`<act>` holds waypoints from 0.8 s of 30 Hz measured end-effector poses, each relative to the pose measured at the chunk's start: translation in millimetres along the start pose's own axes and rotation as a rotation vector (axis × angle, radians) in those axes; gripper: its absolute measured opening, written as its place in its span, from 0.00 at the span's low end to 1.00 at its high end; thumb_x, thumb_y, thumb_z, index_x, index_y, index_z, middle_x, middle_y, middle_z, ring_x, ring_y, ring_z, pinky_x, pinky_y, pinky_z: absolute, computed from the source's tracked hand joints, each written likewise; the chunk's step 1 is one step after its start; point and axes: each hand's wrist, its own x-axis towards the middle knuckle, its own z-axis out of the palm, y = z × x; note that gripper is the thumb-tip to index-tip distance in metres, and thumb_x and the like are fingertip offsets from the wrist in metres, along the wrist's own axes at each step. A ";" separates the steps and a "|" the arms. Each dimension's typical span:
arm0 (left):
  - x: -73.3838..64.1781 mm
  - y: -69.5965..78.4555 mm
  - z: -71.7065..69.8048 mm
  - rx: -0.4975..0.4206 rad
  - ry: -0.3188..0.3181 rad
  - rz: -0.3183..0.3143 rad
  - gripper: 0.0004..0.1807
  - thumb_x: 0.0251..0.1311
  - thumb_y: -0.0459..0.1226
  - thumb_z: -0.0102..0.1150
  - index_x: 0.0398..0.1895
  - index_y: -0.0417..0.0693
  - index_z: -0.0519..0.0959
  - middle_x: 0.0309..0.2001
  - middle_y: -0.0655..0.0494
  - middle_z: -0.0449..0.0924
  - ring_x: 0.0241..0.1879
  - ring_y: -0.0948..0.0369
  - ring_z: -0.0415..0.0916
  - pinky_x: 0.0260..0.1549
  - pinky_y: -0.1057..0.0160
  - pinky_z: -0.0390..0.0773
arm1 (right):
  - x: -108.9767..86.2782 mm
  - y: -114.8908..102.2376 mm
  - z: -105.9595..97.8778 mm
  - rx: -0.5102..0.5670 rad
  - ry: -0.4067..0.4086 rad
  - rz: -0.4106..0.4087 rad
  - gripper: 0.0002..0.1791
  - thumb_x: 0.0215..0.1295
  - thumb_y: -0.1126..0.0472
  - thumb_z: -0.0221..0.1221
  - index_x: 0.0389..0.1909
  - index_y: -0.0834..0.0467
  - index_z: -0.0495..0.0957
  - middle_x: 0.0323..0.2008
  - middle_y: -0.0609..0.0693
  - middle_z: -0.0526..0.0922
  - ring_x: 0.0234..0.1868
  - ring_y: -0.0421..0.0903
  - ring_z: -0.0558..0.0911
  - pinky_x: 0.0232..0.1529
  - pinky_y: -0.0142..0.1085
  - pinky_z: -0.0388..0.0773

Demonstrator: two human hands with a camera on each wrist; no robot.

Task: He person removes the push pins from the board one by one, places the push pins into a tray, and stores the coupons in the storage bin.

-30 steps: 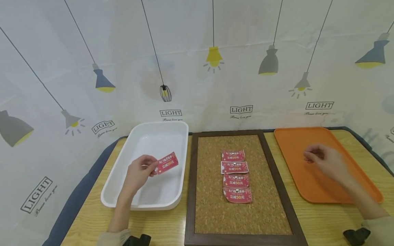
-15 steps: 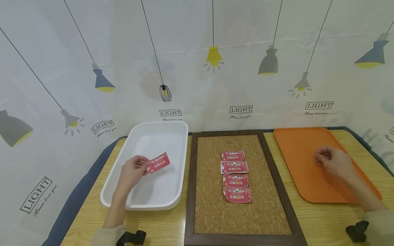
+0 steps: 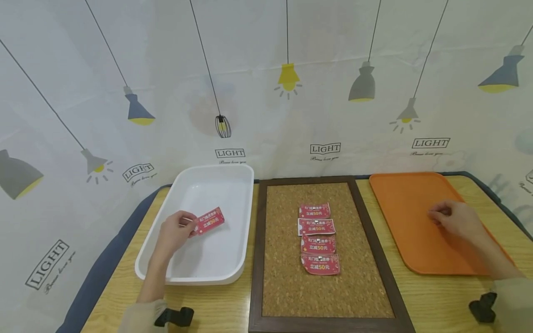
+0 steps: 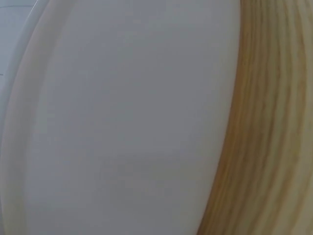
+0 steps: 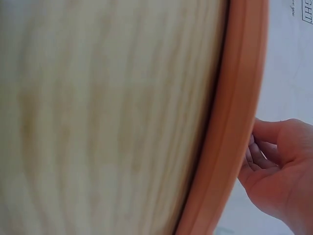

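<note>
In the head view my left hand (image 3: 178,232) pinches a red paper coupon (image 3: 209,221) by its left end, above the white tub (image 3: 248,217). The coupon is tilted, its right end higher. Over the orange tray (image 3: 399,217) is my right hand (image 3: 455,223), fingers curled and thumb close to the index finger; nothing shows between them. Between the hands lies a framed cork board (image 3: 287,286). Several red coupons are fixed on it in a column, the top one (image 3: 314,211) and the bottom one (image 3: 320,265) included, each with a small shiny pin near its upper edge.
All stands on a wooden table (image 3: 233,305), the tub left, the board in the middle, the tray right. A pale cloth (image 3: 258,106) printed with lamps hangs behind. The left wrist view holds only tub and table; the right wrist view shows table, tray edge and right hand.
My left hand has moved left with the coupon, still over the tub. My right hand has shifted to the right above the tray. The coupons on the board have not moved.
</note>
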 end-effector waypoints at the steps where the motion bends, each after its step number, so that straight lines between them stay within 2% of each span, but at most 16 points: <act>1: 0.9 -0.4 -0.4 0.007 -0.002 0.000 0.13 0.71 0.32 0.55 0.52 0.32 0.75 0.44 0.38 0.80 0.35 0.56 0.82 0.36 0.63 0.82 | 0.6 1.0 -0.1 -0.003 -0.002 0.002 0.13 0.72 0.62 0.59 0.39 0.73 0.79 0.26 0.51 0.84 0.25 0.41 0.80 0.24 0.32 0.75; 12: 9.8 -7.6 -4.0 0.070 -0.043 -0.109 0.13 0.71 0.34 0.55 0.52 0.32 0.75 0.41 0.40 0.80 0.35 0.56 0.80 0.33 0.65 0.78 | 3.2 7.8 -2.2 -0.040 -0.026 -0.002 0.15 0.72 0.59 0.60 0.40 0.72 0.80 0.28 0.54 0.85 0.27 0.43 0.80 0.26 0.34 0.74; 24: 9.7 -9.4 -4.5 0.073 -0.063 -0.112 0.14 0.70 0.34 0.56 0.50 0.30 0.75 0.36 0.42 0.80 0.32 0.57 0.80 0.30 0.66 0.75 | 4.0 8.0 -5.3 -0.050 -0.052 0.013 0.15 0.71 0.60 0.61 0.39 0.71 0.79 0.29 0.56 0.84 0.27 0.44 0.78 0.28 0.38 0.74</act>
